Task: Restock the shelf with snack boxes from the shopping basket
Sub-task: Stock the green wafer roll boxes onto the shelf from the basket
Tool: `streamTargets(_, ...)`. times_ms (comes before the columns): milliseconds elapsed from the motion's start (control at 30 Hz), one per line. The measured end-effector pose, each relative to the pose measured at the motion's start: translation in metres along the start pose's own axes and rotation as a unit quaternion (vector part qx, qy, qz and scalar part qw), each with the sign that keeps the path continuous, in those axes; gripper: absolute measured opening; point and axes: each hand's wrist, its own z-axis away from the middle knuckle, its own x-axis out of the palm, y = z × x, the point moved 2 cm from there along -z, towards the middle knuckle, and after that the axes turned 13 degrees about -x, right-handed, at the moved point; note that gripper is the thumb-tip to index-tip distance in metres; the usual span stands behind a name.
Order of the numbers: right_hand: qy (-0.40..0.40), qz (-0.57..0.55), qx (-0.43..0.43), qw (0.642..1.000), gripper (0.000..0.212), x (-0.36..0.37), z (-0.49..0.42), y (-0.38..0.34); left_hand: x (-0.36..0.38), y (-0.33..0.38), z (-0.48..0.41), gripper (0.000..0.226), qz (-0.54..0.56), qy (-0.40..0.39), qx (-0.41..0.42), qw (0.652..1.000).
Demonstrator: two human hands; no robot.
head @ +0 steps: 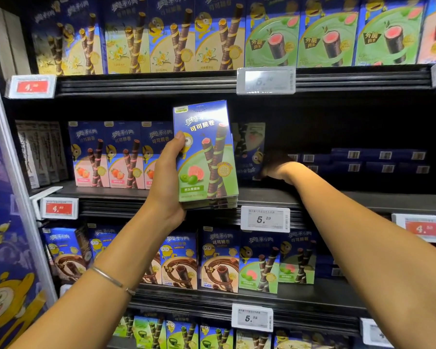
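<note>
- Left hand grasps a stack of snack boxes upright. The thumb lies across the front face near its left edge and the palm cups the left side and lower corner. The other fingers are hidden behind the stack.
- A thin bracelet circles the left forearm, low in the view.
- The stack's front box is blue above and green below, printed with rolled wafer sticks and guava. More box edges show beneath its bottom edge. It is held in the air just in front of the middle shelf, its base level with the shelf lip.
- A white price tag is clipped to that lip, just right of the stack.
- Right hand is inside the middle shelf, in deep shadow, against a standing box of the same kind. I cannot tell whether its fingers grip the box or only touch it.
- Strawberry boxes stand in a row on the shelf, left of the stack.
- Dark blue flat boxes lie stacked at the back of the shelf, right of the right hand.
</note>
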Motion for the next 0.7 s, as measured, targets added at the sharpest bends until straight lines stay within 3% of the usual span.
streamTargets(133,0.016,-0.051,0.005,0.999,0.039,-0.007,0.001,-0.003,0.000,0.000,0.000,0.042,0.000,-0.002,0.000,1.000)
streamTargets(300,0.174,-0.239,0.070,0.953,0.030,-0.026,0.000,-0.001,0.000,-0.001,0.000,0.041,-0.008,-0.001,0.003,1.000)
streamTargets(400,0.297,-0.242,0.059,0.922,0.030,-0.037,-0.001,-0.003,0.001,-0.001,0.000,0.041,-0.007,-0.001,0.001,1.000)
streamTargets(500,0.370,-0.228,0.055,0.899,0.035,-0.046,0.003,-0.011,0.003,-0.001,0.000,0.038,-0.005,-0.001,-0.003,1.000)
streamTargets(600,0.388,-0.171,0.008,0.906,0.041,-0.054,0.005,-0.026,0.004,0.000,-0.001,0.034,-0.009,0.003,-0.009,1.000)
streamTargets(700,0.355,-0.060,-0.023,0.933,0.036,-0.059,0.008,-0.038,0.006,0.001,-0.002,0.033,-0.009,0.003,-0.009,1.000)
